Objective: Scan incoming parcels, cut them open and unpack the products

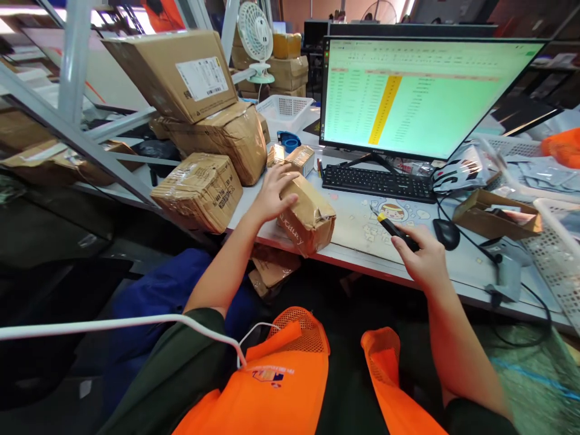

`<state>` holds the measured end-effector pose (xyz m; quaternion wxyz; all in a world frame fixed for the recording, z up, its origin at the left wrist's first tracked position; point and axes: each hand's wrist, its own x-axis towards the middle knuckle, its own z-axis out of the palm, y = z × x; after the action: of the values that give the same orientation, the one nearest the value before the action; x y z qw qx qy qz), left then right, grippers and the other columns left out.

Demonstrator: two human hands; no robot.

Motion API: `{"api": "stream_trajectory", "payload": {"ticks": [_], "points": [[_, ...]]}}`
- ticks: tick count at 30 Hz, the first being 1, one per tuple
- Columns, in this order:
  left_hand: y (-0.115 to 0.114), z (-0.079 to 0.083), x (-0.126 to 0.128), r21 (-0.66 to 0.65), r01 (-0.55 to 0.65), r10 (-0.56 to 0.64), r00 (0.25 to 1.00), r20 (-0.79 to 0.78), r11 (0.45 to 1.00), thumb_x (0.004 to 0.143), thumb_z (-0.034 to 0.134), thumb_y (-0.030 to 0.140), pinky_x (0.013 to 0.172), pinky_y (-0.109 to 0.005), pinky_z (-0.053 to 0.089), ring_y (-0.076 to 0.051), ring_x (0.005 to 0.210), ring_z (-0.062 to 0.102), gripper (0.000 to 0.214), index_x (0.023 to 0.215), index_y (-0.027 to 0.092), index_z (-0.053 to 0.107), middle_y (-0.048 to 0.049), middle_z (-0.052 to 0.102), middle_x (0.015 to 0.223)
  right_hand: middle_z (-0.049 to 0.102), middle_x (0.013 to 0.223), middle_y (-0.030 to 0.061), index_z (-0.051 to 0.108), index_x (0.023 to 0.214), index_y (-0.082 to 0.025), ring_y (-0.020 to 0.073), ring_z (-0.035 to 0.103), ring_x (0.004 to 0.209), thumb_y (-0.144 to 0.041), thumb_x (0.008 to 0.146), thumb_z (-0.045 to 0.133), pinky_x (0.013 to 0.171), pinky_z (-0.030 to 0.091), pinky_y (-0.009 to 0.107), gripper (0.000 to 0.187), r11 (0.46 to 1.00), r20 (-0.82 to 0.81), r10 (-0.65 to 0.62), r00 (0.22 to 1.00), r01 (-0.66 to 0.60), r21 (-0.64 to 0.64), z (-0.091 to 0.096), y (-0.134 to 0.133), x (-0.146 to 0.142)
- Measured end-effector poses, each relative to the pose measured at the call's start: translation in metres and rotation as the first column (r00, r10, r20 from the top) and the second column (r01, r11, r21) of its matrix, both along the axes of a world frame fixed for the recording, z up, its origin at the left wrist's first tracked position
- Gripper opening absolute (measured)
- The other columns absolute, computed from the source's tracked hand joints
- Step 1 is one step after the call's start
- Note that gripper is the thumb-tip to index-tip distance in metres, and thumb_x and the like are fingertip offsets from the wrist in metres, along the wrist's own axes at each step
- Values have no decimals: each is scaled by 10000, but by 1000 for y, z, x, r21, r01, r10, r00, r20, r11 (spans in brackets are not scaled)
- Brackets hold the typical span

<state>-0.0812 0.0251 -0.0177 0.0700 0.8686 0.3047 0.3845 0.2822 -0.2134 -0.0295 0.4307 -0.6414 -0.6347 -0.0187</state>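
Note:
A small taped cardboard box lies at the front edge of the desk, its near end jutting slightly over. My left hand rests on its left side and top, fingers spread. In my right hand is a utility knife with a black and yellow handle, its blade pointing up and left over the desk mat. A gap of mat lies between knife and box. Behind the box sit two smaller cartons.
Stacked cardboard boxes stand at left beside a metal frame. A monitor, keyboard and mouse are behind and right. A scanner, open carton and white basket crowd the right side.

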Motion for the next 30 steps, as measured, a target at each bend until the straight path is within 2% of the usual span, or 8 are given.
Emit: {"api": "stream_trajectory", "payload": {"ticks": [3,7,10,12,15,18,22,30], "points": [[-5,0,-3,-64,-71,70,997,-29,995,896,443,931,1250,-609,381,-400,1427,510,923,1414,203,673,-181,574,1548,814,1104,101,792,1175,-227,302,767,1027,-444,977,665,919,617,456,320,999,-22,34,999,-34,22,7,-10,-15],[-63,-14,13,-15,-297,297,954,41,955,992,518,759,1216,-614,408,-414,1398,531,751,1444,168,626,-219,581,1543,797,1159,104,773,1236,-233,291,759,1061,-396,1005,652,939,613,440,308,991,31,126,992,-127,34,28,-18,-46],[-106,-22,21,24,-295,293,954,65,955,1004,596,660,1182,-587,442,-398,1341,566,618,1417,202,645,-192,612,1515,783,1173,107,760,1279,-236,284,755,1049,-391,1025,630,911,618,428,325,979,93,202,975,-198,-52,43,-12,-67],[-119,-27,21,56,-296,291,954,76,954,977,659,644,1170,-582,448,-407,1362,546,581,1384,230,675,-171,628,1495,777,1170,109,757,1291,-235,286,753,1037,-400,1036,614,893,620,427,335,972,141,224,964,-211,-103,49,-5,-78],[-118,-36,17,100,-275,267,960,87,956,934,714,664,1160,-566,440,-413,1395,533,574,1325,244,718,-159,664,1433,775,1188,115,758,1301,-233,291,755,1018,-406,1047,597,870,622,426,347,969,216,231,949,-205,-139,56,6,-89],[-108,-46,13,87,-214,203,972,116,973,902,716,729,1086,-529,474,-372,1257,628,587,1251,259,759,-143,725,1280,774,1199,121,759,1314,-235,292,755,999,-403,1053,585,863,620,431,356,965,287,244,926,-201,-169,63,14,-97],[-101,-58,12,78,-185,169,970,175,980,864,738,759,1028,-528,478,-353,1152,661,574,1177,281,795,-125,757,1169,771,1195,123,763,1323,-237,281,744,981,-403,1058,577,847,598,406,364,948,410,288,866,-197,-250,75,21,-109],[-91,-85,20,140,-125,76,947,313,982,881,728,744,998,-548,493,-325,1058,683,445,978,317,808,-80,785,1043,765,1072,110,791,1273,-253,246,703,843,-393,1055,564,690,496,340,344,931,566,257,783,-45,-361,97,31,-147]]}}
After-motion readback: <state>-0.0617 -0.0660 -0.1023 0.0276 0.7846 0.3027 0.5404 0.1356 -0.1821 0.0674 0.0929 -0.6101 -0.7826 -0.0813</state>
